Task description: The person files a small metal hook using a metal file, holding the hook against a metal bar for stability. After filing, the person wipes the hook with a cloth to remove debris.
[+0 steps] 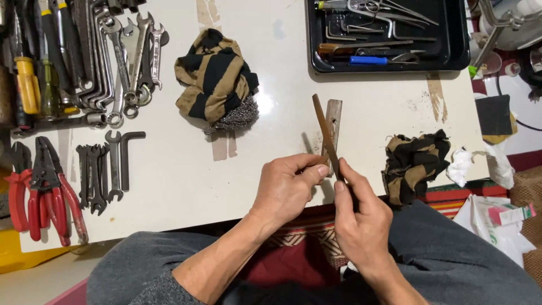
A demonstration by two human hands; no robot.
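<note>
My right hand grips the lower end of a long, thin rusty metal strip that points up and away over the white table. My left hand pinches the strip near its lower part with thumb and fingers. A second flat grey metal bar lies just behind the strip on the table. A black and tan striped rag lies crumpled to the right of my hands.
Another striped rag with steel wool sits at centre. Wrenches and screwdrivers fill the top left, red pliers and small spanners the left. A black tray holds tools.
</note>
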